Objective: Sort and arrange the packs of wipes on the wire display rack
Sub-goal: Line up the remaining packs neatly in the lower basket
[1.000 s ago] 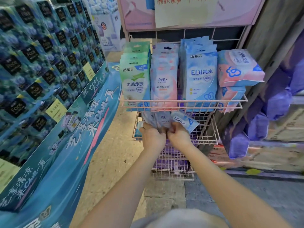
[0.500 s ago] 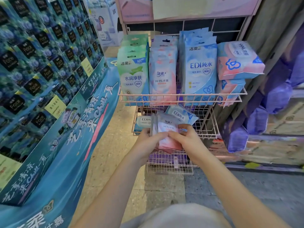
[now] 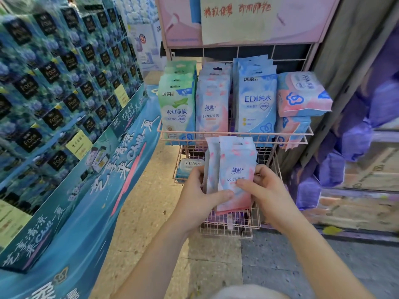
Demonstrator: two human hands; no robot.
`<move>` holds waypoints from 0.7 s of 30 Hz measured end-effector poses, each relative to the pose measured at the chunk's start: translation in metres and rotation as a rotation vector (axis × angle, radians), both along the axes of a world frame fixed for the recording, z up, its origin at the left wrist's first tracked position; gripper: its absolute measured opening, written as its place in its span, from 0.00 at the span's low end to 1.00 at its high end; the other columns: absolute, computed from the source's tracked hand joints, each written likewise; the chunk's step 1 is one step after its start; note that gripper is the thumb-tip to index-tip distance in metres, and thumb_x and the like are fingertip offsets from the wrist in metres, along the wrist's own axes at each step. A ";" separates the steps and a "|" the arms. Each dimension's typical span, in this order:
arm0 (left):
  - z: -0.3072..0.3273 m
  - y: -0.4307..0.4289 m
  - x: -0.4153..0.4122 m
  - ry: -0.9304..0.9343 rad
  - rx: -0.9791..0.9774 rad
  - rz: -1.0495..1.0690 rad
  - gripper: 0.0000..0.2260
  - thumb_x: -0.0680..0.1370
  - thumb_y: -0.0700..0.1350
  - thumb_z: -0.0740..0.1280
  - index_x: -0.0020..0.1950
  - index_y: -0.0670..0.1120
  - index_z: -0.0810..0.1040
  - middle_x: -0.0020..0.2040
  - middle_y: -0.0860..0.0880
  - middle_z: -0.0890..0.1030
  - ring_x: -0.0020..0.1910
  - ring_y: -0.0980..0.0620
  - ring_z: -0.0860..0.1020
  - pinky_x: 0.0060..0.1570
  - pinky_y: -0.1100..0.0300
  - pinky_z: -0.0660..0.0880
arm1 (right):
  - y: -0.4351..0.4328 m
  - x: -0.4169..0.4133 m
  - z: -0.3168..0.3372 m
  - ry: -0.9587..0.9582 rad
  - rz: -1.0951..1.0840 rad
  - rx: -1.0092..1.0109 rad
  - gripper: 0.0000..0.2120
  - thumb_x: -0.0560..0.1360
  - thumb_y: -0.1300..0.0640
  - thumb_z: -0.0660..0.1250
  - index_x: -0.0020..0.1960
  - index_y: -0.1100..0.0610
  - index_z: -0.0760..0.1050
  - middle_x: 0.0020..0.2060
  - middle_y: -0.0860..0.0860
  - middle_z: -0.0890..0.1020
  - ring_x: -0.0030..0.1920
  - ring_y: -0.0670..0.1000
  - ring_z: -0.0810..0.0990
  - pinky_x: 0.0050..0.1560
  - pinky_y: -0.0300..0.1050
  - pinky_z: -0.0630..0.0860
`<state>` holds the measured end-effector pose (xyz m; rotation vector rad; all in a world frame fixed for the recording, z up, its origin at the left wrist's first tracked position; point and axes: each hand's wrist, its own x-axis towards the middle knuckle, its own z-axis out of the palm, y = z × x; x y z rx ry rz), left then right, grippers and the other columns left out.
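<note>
Both hands hold a small upright stack of pink-and-blue wipe packs (image 3: 234, 169) in front of the pink wire rack's lower basket (image 3: 267, 160). My left hand (image 3: 197, 201) grips the stack's left side with its thumb across the front; my right hand (image 3: 266, 190) grips the right side. On the upper shelf (image 3: 235, 134) stand rows of green packs (image 3: 178, 111), pink packs (image 3: 212, 106) and blue EDI packs (image 3: 255, 100), with thicker pink packs (image 3: 302, 94) stacked flat at the right. One blue EDI pack (image 3: 191, 166) lies in the lower basket at the left.
A tall display of dark blue boxed goods (image 3: 54, 83) with a teal base (image 3: 90, 190) fills the left. Purple packages (image 3: 354, 137) sit to the right of the rack. A pink sign board (image 3: 248, 18) tops the rack. Speckled floor (image 3: 146, 212) runs between display and rack.
The packs, held low and fanned out in the lower basket before, have been gathered into one upright stack and lifted toward the upper shelf's front rail. The blue pack is gone from the bunch.
</note>
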<state>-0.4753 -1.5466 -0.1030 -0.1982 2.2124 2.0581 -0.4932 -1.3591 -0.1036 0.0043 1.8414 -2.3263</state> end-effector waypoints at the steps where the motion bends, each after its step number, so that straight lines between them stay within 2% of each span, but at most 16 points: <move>1: 0.006 0.001 -0.001 0.020 -0.009 -0.006 0.27 0.67 0.37 0.83 0.60 0.49 0.75 0.50 0.57 0.86 0.53 0.54 0.86 0.53 0.53 0.82 | 0.000 0.000 0.006 0.018 -0.011 -0.003 0.09 0.74 0.68 0.72 0.50 0.60 0.74 0.44 0.56 0.87 0.44 0.53 0.87 0.43 0.44 0.81; 6: 0.030 0.003 -0.009 0.169 -0.033 -0.005 0.26 0.64 0.45 0.82 0.59 0.51 0.77 0.53 0.52 0.87 0.54 0.51 0.86 0.57 0.44 0.82 | 0.001 -0.003 0.043 0.176 -0.082 0.107 0.13 0.70 0.71 0.75 0.49 0.65 0.73 0.42 0.56 0.86 0.44 0.51 0.85 0.47 0.50 0.82; 8: 0.044 0.004 -0.014 0.243 -0.064 -0.007 0.24 0.66 0.42 0.82 0.59 0.51 0.78 0.53 0.52 0.87 0.53 0.52 0.86 0.57 0.46 0.82 | 0.001 -0.006 0.066 0.250 -0.096 0.193 0.15 0.68 0.73 0.76 0.50 0.65 0.73 0.45 0.56 0.87 0.46 0.50 0.85 0.50 0.50 0.82; 9: 0.053 0.005 -0.016 0.288 -0.092 -0.013 0.23 0.68 0.40 0.81 0.59 0.52 0.79 0.53 0.52 0.87 0.53 0.53 0.86 0.57 0.48 0.81 | 0.001 -0.008 0.079 0.287 -0.085 0.232 0.18 0.68 0.73 0.77 0.53 0.63 0.74 0.47 0.55 0.87 0.48 0.50 0.86 0.51 0.50 0.82; 11: 0.072 0.004 -0.025 0.389 -0.175 0.001 0.21 0.70 0.44 0.79 0.61 0.55 0.80 0.55 0.51 0.86 0.55 0.54 0.85 0.59 0.50 0.80 | 0.001 -0.015 0.106 0.362 -0.055 0.315 0.26 0.68 0.70 0.78 0.61 0.56 0.74 0.51 0.54 0.86 0.51 0.51 0.87 0.53 0.52 0.83; 14: 0.101 -0.005 -0.044 0.452 -0.291 0.015 0.17 0.73 0.48 0.78 0.56 0.64 0.77 0.60 0.48 0.81 0.57 0.57 0.81 0.64 0.51 0.77 | -0.005 -0.036 0.139 0.482 -0.038 0.481 0.31 0.67 0.63 0.80 0.66 0.48 0.73 0.53 0.52 0.85 0.50 0.50 0.87 0.51 0.53 0.84; 16: 0.116 -0.013 -0.057 0.459 -0.329 0.026 0.18 0.74 0.48 0.77 0.59 0.62 0.76 0.59 0.53 0.81 0.57 0.59 0.80 0.62 0.56 0.76 | -0.012 -0.053 0.154 0.513 -0.050 0.563 0.28 0.67 0.58 0.81 0.64 0.47 0.76 0.51 0.49 0.86 0.48 0.48 0.87 0.52 0.53 0.84; 18: 0.126 -0.019 -0.068 0.453 -0.360 0.095 0.24 0.75 0.47 0.78 0.67 0.57 0.72 0.57 0.60 0.81 0.55 0.62 0.80 0.57 0.61 0.75 | -0.021 -0.071 0.161 0.521 -0.078 0.619 0.26 0.66 0.53 0.81 0.62 0.47 0.77 0.49 0.46 0.86 0.47 0.46 0.86 0.52 0.51 0.83; 19: 0.128 -0.020 -0.074 0.462 -0.419 0.148 0.25 0.75 0.48 0.77 0.68 0.54 0.72 0.56 0.61 0.80 0.55 0.60 0.80 0.56 0.60 0.74 | -0.025 -0.079 0.161 0.524 -0.094 0.642 0.26 0.66 0.52 0.81 0.62 0.47 0.77 0.49 0.46 0.86 0.48 0.46 0.85 0.53 0.49 0.82; 21: 0.126 -0.022 -0.086 0.490 -0.669 0.234 0.20 0.76 0.54 0.75 0.65 0.50 0.77 0.57 0.54 0.80 0.59 0.49 0.78 0.59 0.53 0.73 | -0.036 -0.092 0.154 0.518 -0.132 0.682 0.26 0.66 0.54 0.81 0.61 0.50 0.77 0.49 0.44 0.85 0.47 0.43 0.84 0.54 0.47 0.81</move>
